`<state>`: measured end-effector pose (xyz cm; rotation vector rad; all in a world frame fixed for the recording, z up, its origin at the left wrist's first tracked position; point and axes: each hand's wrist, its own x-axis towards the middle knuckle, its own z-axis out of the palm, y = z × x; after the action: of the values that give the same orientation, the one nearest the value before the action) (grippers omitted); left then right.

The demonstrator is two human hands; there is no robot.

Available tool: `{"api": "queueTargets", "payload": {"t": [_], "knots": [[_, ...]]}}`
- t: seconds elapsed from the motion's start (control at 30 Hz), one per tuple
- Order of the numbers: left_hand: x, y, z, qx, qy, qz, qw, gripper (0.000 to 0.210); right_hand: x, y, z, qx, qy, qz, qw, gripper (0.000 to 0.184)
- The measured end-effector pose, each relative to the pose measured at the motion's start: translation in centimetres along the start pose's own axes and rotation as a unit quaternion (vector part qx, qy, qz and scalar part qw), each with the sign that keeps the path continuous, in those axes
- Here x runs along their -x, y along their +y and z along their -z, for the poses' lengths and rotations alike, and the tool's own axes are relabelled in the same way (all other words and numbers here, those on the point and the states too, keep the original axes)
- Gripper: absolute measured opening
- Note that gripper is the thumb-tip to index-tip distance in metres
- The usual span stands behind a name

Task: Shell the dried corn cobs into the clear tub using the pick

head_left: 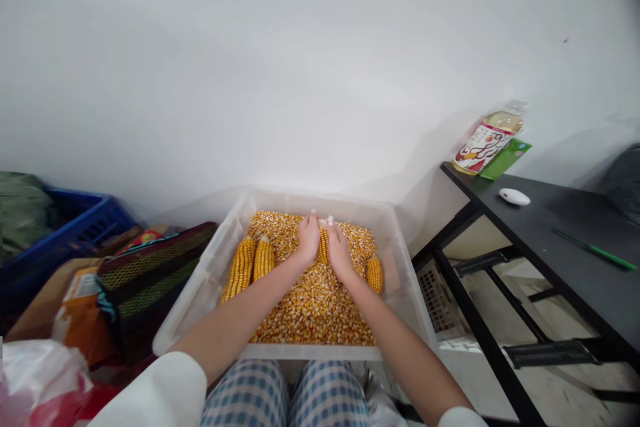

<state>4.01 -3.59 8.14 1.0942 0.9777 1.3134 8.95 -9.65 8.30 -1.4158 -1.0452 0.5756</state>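
Over a translucent plastic bin (200, 293), both hands are wrapped round one corn cob (323, 247). My left hand (309, 237) grips its left side and my right hand (340, 250) its right side, thumbs near the far end. Yellow kernels still cover the part of the cob that shows between the hands. Loose corn kernels (315, 310) spread thickly over the bin's bottom. Two whole cobs, one a corn cob (241, 267) by the left wall and another corn cob (263, 259) beside it, lie left of my hands. A further corn cob (375, 275) rests at the right wall.
To the right stands a black table (565, 227) bearing a bottle (487, 143), a green box (506, 159), a white mouse (515, 197) and a green stick (610, 256). At left are a blue crate (90, 210), a mesh bag (150, 273) and an orange carton (83, 313). A white wall (300, 80) rises behind the bin.
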Motion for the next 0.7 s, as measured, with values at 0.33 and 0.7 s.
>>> {"api": "queueTargets", "payload": {"t": [0.33,0.7], "knots": [[-0.2,-0.1,0.2,-0.035,0.03,-0.018,0.999,0.031,0.4,0.2,-0.9,0.014,0.032,0.003,0.999,0.046],[-0.5,0.6,0.2,0.029,0.046,0.025,0.998,0.024,0.3,0.7,-1.2,0.012,0.011,-0.009,1.0,0.039]]}}
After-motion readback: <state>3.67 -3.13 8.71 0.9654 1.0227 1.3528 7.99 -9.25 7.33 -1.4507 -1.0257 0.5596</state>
